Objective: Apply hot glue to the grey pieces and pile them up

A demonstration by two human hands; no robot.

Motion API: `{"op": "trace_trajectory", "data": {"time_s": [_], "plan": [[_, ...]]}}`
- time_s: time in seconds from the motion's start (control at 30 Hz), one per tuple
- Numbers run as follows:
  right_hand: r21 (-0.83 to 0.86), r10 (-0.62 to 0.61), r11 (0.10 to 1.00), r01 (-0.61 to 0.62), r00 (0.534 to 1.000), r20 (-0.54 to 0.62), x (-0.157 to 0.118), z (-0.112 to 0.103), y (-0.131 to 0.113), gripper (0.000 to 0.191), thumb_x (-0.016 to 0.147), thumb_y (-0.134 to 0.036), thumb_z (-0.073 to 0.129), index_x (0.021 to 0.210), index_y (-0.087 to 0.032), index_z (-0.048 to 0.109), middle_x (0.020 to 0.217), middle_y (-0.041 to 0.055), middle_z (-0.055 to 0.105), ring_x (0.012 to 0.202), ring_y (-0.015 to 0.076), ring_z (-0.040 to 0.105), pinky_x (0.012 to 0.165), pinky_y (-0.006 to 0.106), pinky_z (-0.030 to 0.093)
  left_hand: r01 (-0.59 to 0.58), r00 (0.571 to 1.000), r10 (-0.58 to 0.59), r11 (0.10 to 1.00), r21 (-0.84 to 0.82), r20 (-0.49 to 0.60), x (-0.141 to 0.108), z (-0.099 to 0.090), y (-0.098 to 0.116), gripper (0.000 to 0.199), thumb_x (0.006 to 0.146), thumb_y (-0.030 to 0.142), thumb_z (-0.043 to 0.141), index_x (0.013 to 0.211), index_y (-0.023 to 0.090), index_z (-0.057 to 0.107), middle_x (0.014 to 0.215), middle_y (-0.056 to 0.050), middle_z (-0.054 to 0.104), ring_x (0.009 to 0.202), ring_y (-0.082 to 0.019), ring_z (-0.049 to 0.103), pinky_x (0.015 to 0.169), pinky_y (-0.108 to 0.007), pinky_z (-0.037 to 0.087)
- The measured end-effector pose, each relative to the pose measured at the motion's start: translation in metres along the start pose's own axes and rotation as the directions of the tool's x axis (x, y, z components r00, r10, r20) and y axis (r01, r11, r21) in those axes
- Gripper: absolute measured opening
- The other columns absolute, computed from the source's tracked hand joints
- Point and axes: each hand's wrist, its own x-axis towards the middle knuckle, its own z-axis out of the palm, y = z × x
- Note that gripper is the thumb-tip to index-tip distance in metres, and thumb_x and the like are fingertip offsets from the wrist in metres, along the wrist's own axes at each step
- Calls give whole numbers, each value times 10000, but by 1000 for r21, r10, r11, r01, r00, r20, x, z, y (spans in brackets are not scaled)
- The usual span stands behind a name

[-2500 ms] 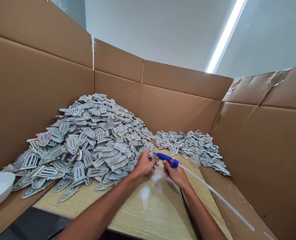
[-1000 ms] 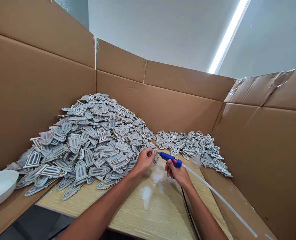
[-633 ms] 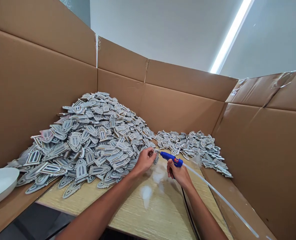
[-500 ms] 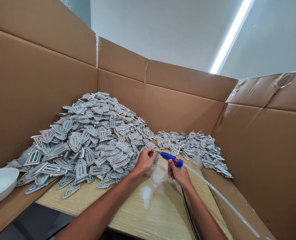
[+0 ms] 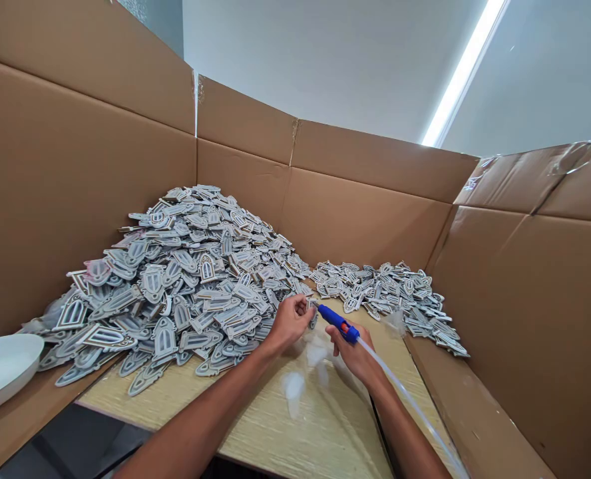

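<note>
My left hand (image 5: pixel 291 320) is closed on a small grey window-shaped piece (image 5: pixel 313 318), its fingers hiding much of it. In my right hand (image 5: pixel 350 351) is a blue hot glue gun (image 5: pixel 338 322), gripped round the handle. The gun's nozzle tip is at the piece; whether they touch I cannot tell. A long translucent glue stick (image 5: pixel 400 389) sticks out of the back of the gun. Left of my hands rises a large heap of similar grey and white arched pieces (image 5: pixel 186 286).
A smaller heap of pieces (image 5: pixel 390 286) lies at the back right. Tall cardboard walls (image 5: pixel 365 209) surround the wooden tabletop (image 5: pixel 270 432). A white bowl (image 5: pixel 6 372) stands at the left edge. Whitish glue patches (image 5: pixel 293 384) mark the wood, and a black cord runs under my right forearm.
The glue gun has turned, its rear end now lower and nearer to me, with the glue stick swinging down and left. My left hand has stayed nearly still with the piece.
</note>
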Motion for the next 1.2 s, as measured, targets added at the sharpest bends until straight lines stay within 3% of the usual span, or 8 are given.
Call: {"op": "trace_trajectory", "data": {"time_s": [0.07,0.17,0.23,0.3,0.47,0.57,0.93,1.2], "plan": [[-107,-111,989,107,993,-32,-1,1,-1,501,829,-696,590,633,-237,547,551,6,591,506,167,531,534,280,384,-14,1000,14,1000,5,-5,-1,0,0,309,724,420,644,608,200,460,556,53,419,533,-101,383,530,-236,282],[-262,-245,947,186,945,-215,0,-2,-2,472,874,-676,547,707,-235,558,694,54,645,587,188,545,577,291,378,-16,1000,16,1000,27,7,-2,1,-3,295,715,391,645,594,197,460,556,55,421,534,-100,390,535,-237,284],[-298,-269,940,168,901,-340,2,-7,-2,485,885,-693,513,743,-233,564,707,65,644,598,196,542,586,296,385,7,1000,-7,1000,28,21,-2,3,-5,280,704,371,653,588,192,472,559,50,441,538,-101,406,538,-237,296],[-247,-208,962,116,898,-387,3,-12,-1,508,879,-715,502,737,-231,567,659,55,635,576,195,545,575,294,398,43,998,-42,999,-11,41,0,4,-8,267,695,371,665,599,183,503,573,37,483,548,-108,441,546,-238,324],[53,54,998,-40,951,-305,7,-11,5,534,825,-714,581,794,-187,658,685,81,706,551,197,603,512,283,416,163,978,-133,969,-187,162,2,7,-8,326,655,444,751,671,157,596,623,-1,592,571,-134,537,556,-252,417],[140,39,990,-5,970,-242,9,-5,8,520,777,-678,656,861,-165,680,741,93,726,578,202,618,508,283,428,201,967,-155,951,-234,201,0,10,-6,357,637,457,791,690,154,611,607,1,600,556,-132,548,539,-247,422],[171,-24,984,55,984,-179,8,1,9,419,740,-586,730,850,-183,691,856,100,733,775,241,661,734,334,514,198,930,-121,961,-195,347,-9,12,0,313,715,426,764,667,147,631,568,5,561,521,-110,492,518,-243,373],[186,39,983,3,974,-221,12,2,18,452,681,-629,746,688,-199,606,664,36,644,589,176,538,589,303,431,120,913,-56,984,-134,404,-11,11,4,281,744,376,702,602,158,598,547,10,521,540,-111,446,529,-245,323]]}}
